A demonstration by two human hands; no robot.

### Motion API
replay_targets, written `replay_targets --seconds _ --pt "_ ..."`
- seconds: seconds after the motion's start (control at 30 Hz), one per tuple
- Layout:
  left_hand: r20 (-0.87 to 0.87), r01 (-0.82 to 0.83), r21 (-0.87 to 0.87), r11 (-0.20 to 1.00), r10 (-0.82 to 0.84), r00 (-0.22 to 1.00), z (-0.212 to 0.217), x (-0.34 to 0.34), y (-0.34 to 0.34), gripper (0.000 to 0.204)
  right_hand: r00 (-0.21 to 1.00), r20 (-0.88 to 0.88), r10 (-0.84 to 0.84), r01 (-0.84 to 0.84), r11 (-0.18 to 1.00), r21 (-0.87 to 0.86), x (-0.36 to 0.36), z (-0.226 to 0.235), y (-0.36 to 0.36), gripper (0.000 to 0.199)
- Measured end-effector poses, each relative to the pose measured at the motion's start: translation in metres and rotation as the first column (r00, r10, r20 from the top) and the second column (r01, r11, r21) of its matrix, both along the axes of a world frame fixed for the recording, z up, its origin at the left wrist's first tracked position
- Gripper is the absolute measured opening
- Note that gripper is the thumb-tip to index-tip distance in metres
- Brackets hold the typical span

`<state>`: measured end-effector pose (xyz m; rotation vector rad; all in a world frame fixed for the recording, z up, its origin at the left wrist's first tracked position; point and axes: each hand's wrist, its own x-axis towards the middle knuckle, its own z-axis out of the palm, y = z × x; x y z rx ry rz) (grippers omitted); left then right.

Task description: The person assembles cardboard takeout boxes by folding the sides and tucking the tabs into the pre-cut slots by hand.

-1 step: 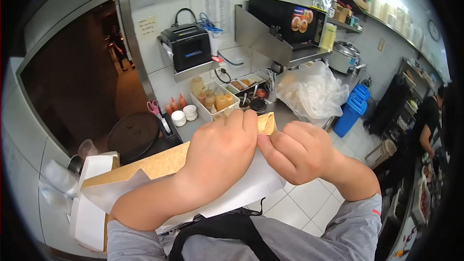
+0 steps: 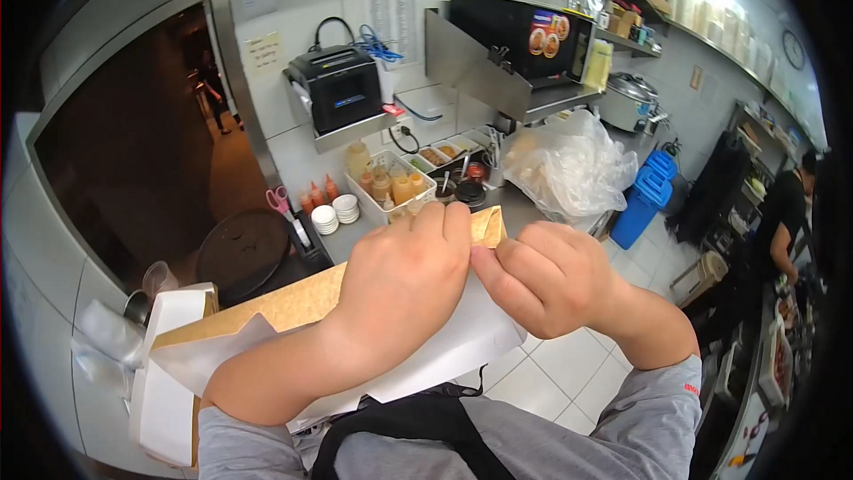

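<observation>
Head view is showing the left hand (image 2: 400,262) and the right hand (image 2: 555,280) working together at the far right end of a long tan-and-white cardboard piece (image 2: 275,298), which is lying slantwise in front of the body, at the near side of a grey metal worktop (image 2: 529,204). The left fingers are curling over the cardboard and grasping it, their tips hiding behind it; the right thumb and bent forefinger are pinching the corner just beside a small tan folded tip (image 2: 488,229). That narrow tip is probably bearing most of the strain, so too hard a pinch could be creasing it off line or tearing it. The broad white panel is hanging toward the black fabric apron (image 2: 409,427), and a forward lean could be buckling it. Whether anything is supporting it underneath, I cannot tell. Beyond the hands, a white plastic basket (image 2: 425,196) of sauce bottles is standing near; a sudden slip of the left grip could be sending the knuckles into it, or swinging the cardboard's long edge against the stacked small white bowls (image 2: 346,209).
</observation>
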<state>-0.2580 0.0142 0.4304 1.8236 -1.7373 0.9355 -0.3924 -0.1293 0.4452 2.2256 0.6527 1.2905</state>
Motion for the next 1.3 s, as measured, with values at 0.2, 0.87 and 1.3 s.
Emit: replay_targets --seconds 0.2,0.87,1.3 --pt "-0.126 0.115 0.118 0.986 -0.100 0.987 -0.001 -0.005 -0.010 0.019 0.996 -0.086 0.025 -0.003 0.969 0.246 -0.028 -0.007 -0.013 0.021" --pt "-0.094 0.211 -0.142 0.967 -0.226 0.970 -0.016 0.012 -0.048 0.036 0.940 -0.339 0.038 0.214 0.709 0.672 -0.020 -0.002 -0.012 0.040" --pt "-0.080 -0.034 -0.541 0.840 -0.011 0.997 0.015 0.068 0.011 0.015 0.999 -0.029 0.030 0.008 0.544 0.839 -0.016 -0.079 0.006 0.091"
